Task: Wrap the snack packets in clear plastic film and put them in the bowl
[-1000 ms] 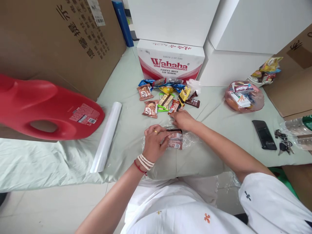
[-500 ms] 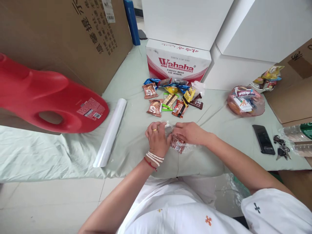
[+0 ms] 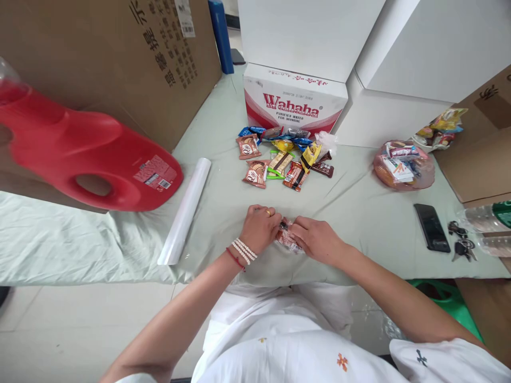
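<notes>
Red jug (image 3: 80, 154), pale green cloth (image 3: 359, 213), red-and-white box (image 3: 293, 103)

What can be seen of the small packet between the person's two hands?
The packet is small and reddish-brown with white print, seemingly glossy foil under what looks like clear crinkled film. It lies flat on the pale green cloth near its front edge, mostly hidden. The left hand pinches its left end; the right hand covers its right side.

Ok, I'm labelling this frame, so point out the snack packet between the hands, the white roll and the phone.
snack packet (image 3: 285, 241), head view, on its visible red wrapper.
white roll (image 3: 184, 211), head view, mid-length of the tube.
phone (image 3: 431, 227), head view, centre of the dark screen.
</notes>
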The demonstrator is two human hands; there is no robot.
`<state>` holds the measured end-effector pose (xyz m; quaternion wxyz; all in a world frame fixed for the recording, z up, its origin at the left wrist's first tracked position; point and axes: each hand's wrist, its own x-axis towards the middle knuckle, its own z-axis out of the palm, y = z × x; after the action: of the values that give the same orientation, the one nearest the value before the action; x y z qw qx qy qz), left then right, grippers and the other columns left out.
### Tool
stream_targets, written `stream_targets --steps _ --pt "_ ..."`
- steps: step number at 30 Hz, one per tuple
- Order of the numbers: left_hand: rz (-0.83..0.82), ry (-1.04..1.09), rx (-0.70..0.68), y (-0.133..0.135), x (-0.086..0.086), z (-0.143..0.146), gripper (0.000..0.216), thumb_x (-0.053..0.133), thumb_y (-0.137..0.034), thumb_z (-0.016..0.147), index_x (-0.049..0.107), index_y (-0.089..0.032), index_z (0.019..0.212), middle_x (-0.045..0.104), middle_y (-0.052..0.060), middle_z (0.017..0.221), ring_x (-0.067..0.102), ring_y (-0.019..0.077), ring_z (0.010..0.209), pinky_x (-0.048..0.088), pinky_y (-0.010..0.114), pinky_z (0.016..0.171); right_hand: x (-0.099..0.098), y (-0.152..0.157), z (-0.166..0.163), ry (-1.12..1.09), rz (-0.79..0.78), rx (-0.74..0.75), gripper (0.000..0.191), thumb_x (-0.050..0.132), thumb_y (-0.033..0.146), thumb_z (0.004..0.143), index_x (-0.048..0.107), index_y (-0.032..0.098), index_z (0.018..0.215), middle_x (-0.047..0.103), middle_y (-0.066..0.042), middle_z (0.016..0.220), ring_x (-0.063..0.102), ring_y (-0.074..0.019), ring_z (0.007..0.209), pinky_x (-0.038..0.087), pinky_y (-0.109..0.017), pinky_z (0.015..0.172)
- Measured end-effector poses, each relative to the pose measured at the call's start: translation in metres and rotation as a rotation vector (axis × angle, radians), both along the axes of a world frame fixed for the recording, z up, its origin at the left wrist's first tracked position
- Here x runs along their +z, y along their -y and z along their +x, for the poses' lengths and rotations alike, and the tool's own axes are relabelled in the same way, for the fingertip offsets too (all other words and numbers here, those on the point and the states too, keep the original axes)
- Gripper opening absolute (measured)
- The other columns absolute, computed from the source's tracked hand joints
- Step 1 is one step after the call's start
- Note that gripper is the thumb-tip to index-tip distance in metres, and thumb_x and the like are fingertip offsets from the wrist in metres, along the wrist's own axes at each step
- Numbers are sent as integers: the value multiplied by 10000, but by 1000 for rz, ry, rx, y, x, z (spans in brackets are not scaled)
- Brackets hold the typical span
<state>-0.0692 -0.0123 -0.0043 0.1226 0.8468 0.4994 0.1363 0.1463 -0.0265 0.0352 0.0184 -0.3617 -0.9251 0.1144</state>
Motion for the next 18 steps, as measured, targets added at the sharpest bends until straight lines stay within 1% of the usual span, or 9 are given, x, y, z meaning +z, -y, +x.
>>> stream_targets --steps 3,6,7,8,10,11,12,15,18 --pt "19 27 61 6 -5 2 115 575 -204 896 632 -204 796 638 72 834 594 269 913 394 482 921 -1 10 0 -34 -77 -66 205 488 286 1061 604 186 1196 616 -82 1034 564 -187 859 385 -284 680" --pt "44 69 122 9 -6 -1 134 594 -233 891 616 -205 762 630 78 835 572 280 933 393 459 878 -1 14 2 -103 -165 -110 320 603 440 1007 601 184 1199 598 -87 1058 566 -198 865 436 -299 714" --pt "56 87 134 10 -6 -2 145 594 -239 891 613 -206 751 631 81 843 567 283 949 391 455 876 -2 13 2 -129 -190 -119 346 634 459 985 604 184 1193 592 -84 1051 565 -201 861 442 -303 712" --pt "69 108 141 10 -5 -4 155 595 -242 890 611 -207 741 635 84 858 563 286 969 389 452 877 -2 13 3 -154 -206 -124 329 643 442 980 609 185 1183 588 -80 1037 564 -202 859 446 -305 711" --pt "85 157 133 11 -2 -7 156 590 -246 890 617 -208 741 653 91 918 559 285 1005 389 443 878 -3 11 3 -193 -220 -123 207 603 330 1002 625 190 1153 583 -73 1017 567 -202 868 448 -303 726" --pt "86 184 118 12 0 -9 145 578 -243 894 630 -208 763 663 93 954 561 280 1014 391 436 876 -4 10 3 -208 -224 -117 156 570 261 1008 636 193 1132 582 -70 1011 570 -197 867 447 -298 733" --pt "83 206 93 13 1 -11 140 558 -232 903 649 -211 797 672 91 977 567 270 1010 393 430 874 -5 10 3 -222 -229 -109 154 538 202 1008 647 198 1117 583 -65 1006 572 -190 860 443 -291 736" --pt "69 219 -43 16 6 -20 231 495 -151 911 708 -242 920 690 66 957 595 231 955 394 425 891 -10 9 1 -262 -230 -78 261 485 112 999 671 221 1147 588 -51 991 571 -172 835 432 -267 726" --pt "44 162 -190 24 7 -34 323 515 -96 859 738 -288 995 705 60 942 613 226 971 402 437 918 -16 11 0 -253 -147 -12 350 466 79 993 669 239 1230 593 -56 967 557 -190 859 433 -279 749"
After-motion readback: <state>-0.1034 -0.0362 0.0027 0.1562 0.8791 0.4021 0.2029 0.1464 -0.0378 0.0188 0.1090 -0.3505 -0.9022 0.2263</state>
